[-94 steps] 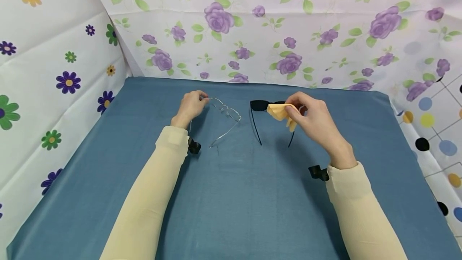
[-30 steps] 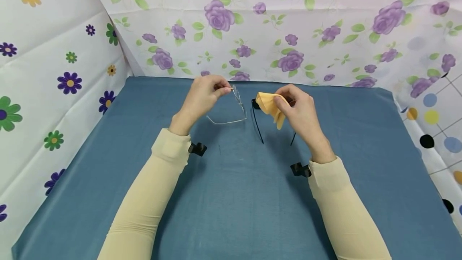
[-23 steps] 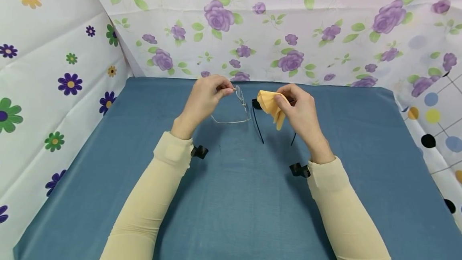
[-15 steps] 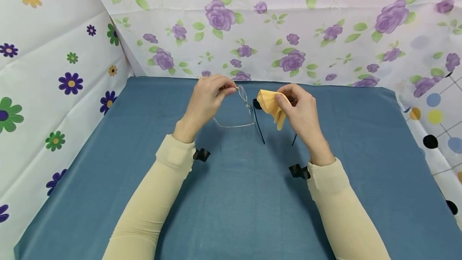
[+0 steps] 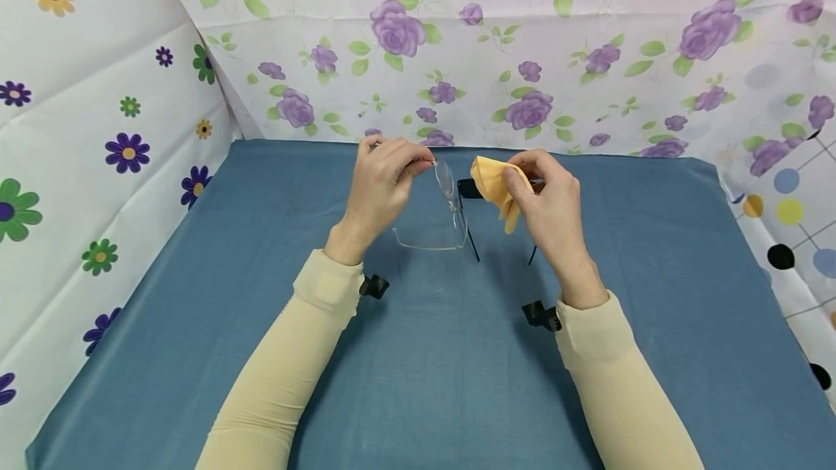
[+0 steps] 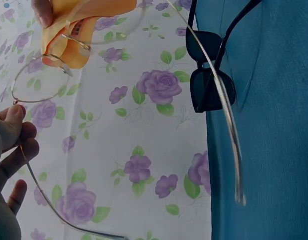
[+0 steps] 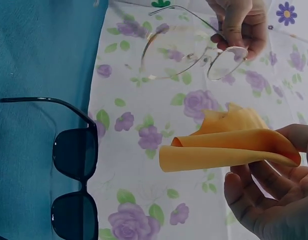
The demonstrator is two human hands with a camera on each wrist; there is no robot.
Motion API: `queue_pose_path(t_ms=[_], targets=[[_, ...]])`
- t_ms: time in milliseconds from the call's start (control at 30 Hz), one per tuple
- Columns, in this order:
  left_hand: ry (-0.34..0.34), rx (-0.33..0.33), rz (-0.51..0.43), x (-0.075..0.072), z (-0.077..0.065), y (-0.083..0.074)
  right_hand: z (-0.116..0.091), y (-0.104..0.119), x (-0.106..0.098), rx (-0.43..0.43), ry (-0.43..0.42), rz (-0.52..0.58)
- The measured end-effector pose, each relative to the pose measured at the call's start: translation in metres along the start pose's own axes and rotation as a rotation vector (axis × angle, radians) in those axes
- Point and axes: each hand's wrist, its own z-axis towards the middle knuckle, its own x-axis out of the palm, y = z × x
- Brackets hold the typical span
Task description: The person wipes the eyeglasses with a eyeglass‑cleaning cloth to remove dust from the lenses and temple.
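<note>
Left hand (image 5: 382, 186): pinches thin gold-coloured metal eyeglasses (image 5: 452, 206) beside one clear lens (image 5: 445, 178), raised above blue fabric tablecloth (image 5: 431, 361) | Right hand (image 5: 554, 201): pinches folded yellow cloth (image 5: 496, 183), near but apart | Technique (judged): light pinch, fingertips off lens, cloth loosely folded.

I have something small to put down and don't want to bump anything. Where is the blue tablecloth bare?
The blue tablecloth is bare between the left sleeve and the right sleeve, and also outward of each. The far middle is crowded: left hand holding wire-framed glasses, right hand holding a yellow cloth, black sunglasses nearby.
</note>
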Motion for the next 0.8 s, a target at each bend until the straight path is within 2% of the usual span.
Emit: queue_pose_path(t_ms=[367, 600, 800], targets=[[-0.059, 0.03, -0.073, 0.008, 0.003, -0.007, -0.004, 0.006, 0.001, -0.042, -0.045, 0.002], [-0.122, 0.019, -0.193, 0.015, 0.003, -0.007, -0.006, 0.011, 0.0, -0.148, -0.052, -0.004], [-0.11, -0.012, -0.308, 0.019, 0.004, -0.009, -0.007, 0.012, -0.001, -0.159, -0.116, -0.006]])
